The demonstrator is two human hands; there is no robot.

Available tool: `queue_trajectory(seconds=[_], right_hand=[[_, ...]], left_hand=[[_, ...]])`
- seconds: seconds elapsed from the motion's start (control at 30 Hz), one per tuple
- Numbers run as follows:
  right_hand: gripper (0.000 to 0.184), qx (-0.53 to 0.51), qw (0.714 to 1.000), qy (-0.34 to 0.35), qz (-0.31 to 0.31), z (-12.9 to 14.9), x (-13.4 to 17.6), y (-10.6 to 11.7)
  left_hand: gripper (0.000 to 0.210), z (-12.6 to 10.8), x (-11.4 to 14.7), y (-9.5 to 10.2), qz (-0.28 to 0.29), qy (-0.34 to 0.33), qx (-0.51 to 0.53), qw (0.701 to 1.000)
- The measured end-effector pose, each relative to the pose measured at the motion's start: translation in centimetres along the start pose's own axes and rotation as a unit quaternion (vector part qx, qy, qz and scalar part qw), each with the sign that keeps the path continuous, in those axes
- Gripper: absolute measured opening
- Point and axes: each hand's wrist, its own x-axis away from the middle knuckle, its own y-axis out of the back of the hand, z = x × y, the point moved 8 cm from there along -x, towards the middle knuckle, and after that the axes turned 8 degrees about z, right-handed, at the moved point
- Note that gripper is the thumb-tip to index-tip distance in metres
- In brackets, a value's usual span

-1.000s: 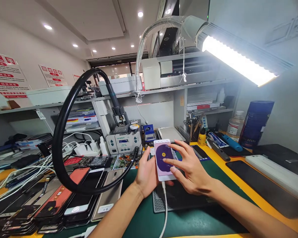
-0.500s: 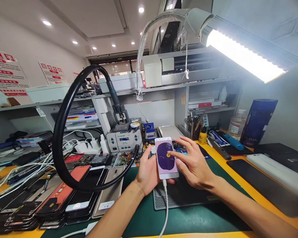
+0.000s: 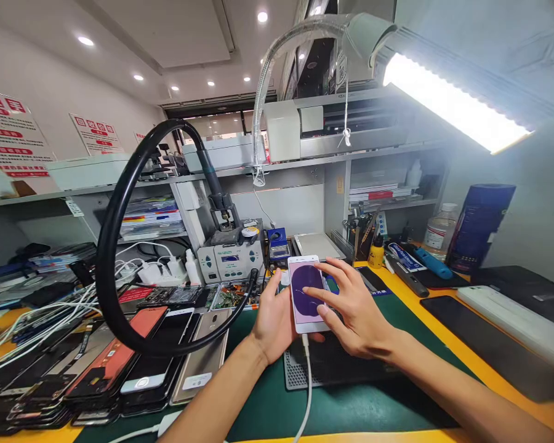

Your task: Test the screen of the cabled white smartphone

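Observation:
A white smartphone [image 3: 307,311] stands tilted toward me above the bench, its lit screen showing a dark purple circle on pink. My left hand [image 3: 272,326] is closed around it from the left and behind, with fingertips showing under its lower right edge. Over the screen is my right hand [image 3: 353,311], fingers spread and holding nothing; its index fingertip is at the middle of the circle, its thumb near the right edge. A white charging cable [image 3: 309,375] is plugged into the phone's bottom and runs down to the front. Beneath lies a black perforated mat [image 3: 300,372].
Stacked phones [image 3: 143,363] and tangled white cables [image 3: 41,332] crowd the left side. A black hose [image 3: 106,246] loops from the hot-air station [image 3: 231,261]. A bright lamp [image 3: 452,101] hangs at upper right. Along the right lie a dark panel [image 3: 489,338] and a yellow bottle [image 3: 376,252].
My right hand has shifted slightly left across the screen. The small yellow icon under its fingertip no longer shows, and the circle's content looks different. My left hand keeps its hold.

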Motion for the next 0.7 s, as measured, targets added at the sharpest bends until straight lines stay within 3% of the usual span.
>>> queue_trajectory(seconds=[0.37,0.7], right_hand=[[0.037,0.040,0.998,-0.054,-0.006,-1.6,-0.1,0.2],[0.039,0.014,1.000,-0.020,0.011,-0.2,-0.3,-0.4]], left_hand=[[0.071,0.2,-0.1,-0.2,0.003,0.005,-0.004,1.000],[0.070,0.1,-0.1,-0.1,0.007,0.005,0.000,1.000]])
